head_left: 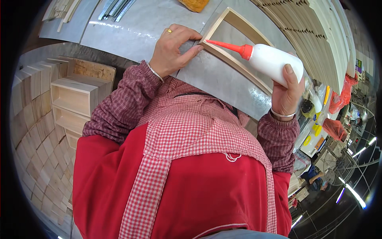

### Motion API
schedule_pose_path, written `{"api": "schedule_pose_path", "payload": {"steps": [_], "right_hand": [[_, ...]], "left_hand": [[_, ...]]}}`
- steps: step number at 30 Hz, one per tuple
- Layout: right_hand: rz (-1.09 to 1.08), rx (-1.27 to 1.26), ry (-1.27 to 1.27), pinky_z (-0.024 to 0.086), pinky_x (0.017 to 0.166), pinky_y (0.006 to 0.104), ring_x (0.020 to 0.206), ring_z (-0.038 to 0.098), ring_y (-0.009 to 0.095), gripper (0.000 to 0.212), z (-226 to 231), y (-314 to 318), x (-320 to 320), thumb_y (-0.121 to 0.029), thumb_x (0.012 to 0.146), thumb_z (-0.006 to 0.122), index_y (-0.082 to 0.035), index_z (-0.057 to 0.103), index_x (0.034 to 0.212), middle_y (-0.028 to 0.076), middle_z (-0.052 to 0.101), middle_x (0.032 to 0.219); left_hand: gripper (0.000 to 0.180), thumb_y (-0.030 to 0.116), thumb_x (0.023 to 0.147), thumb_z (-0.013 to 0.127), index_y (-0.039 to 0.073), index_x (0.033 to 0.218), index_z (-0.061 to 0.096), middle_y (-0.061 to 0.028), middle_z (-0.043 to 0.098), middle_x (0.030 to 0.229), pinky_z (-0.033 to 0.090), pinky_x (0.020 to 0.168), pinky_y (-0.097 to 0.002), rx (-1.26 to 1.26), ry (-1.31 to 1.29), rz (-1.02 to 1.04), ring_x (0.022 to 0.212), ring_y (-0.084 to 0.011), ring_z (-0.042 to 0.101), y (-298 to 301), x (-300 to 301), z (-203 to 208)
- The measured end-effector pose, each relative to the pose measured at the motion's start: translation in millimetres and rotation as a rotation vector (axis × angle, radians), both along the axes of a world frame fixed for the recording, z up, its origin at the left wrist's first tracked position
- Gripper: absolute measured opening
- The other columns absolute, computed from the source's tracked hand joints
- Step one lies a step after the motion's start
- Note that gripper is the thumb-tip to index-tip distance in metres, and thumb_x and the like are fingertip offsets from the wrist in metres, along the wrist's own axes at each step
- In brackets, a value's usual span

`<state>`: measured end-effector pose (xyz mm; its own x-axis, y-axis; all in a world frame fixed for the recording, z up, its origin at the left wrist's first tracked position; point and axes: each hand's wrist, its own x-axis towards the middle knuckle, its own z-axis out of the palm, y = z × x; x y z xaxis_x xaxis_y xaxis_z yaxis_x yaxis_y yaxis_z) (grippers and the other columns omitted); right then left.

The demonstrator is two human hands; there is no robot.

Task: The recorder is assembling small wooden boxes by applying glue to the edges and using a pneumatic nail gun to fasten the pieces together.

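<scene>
1. We see the left hand (172,49) with thumb and forefinger slightly parted, their tips closed on the near left corner of the frame (238,64); the other fingers curl in.
2. We see the right hand (287,93) curled around the bottle (274,63), thumb on the near side; most of its fingers are hidden behind.
3. The bottle is white and tilted, with its red nozzle (226,46) pointing left, toward the left hand. We find the tip right at the frame's corner, but cannot tell whether it touches the wood.
4. The frame is pale wood, long and narrow, and lies on the grey table (139,34) below the bottle, which hides part of it.
5. We see a ring (169,30) on the left hand, a band at each wrist, and plaid sleeves (119,101) above them.
6. At the far side of the table we see metal strips (116,10) and, nearer the frame, a brownish-yellow lump (194,4).
7. To the right of the frame we see stacked wood strips (318,36).
8. On the left we see open wooden boxes (72,99) beside piled blocks (39,139).
</scene>
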<state>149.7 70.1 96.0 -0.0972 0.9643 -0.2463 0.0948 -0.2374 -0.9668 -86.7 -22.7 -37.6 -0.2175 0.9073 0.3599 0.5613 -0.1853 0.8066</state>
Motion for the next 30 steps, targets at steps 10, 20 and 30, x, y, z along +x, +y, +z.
{"api": "schedule_pose_path", "payload": {"steps": [10, 20, 30], "right_hand": [[0.111, 0.222, -0.128, 0.046, 0.087, 0.0324, 0.097, 0.056, 0.027, 0.05, 4, 15, -5, -0.017, 0.08, 0.066, 0.003, 0.047, 0.122, 0.018, 0.054, 0.111], [0.074, 0.289, -0.113, 0.045, 0.088, 0.0315, 0.097, 0.056, 0.024, 0.047, 5, 52, -12, -0.013, 0.081, 0.065, 0.002, 0.048, 0.122, 0.017, 0.055, 0.111], [0.024, 0.281, -0.067, 0.046, 0.085, 0.0315, 0.094, 0.056, 0.023, 0.045, 3, 65, -12, -0.01, 0.078, 0.07, -0.002, 0.051, 0.118, 0.014, 0.056, 0.108]], "left_hand": [[0.02, 0.015, 0.075, 0.07, 0.011, 0.093, 0.066, -0.0009, 0.064, 0.09, 0.04, 0.08, -0.0271, -0.006, -0.033, -0.012, 0.085, -0.017, 0.054, 1, -1, 0], [0.021, 0.013, 0.072, 0.069, 0.01, 0.092, 0.065, -0.0018, 0.064, 0.091, 0.04, 0.082, -0.0281, -0.012, -0.041, -0.019, 0.087, -0.0183, 0.055, 9, -5, 8], [0.02, 0.012, 0.072, 0.069, 0.009, 0.091, 0.065, -0.0027, 0.064, 0.093, 0.039, 0.085, -0.0293, -0.049, -0.066, -0.021, 0.088, -0.0194, 0.055, 8, -5, 10]]}}
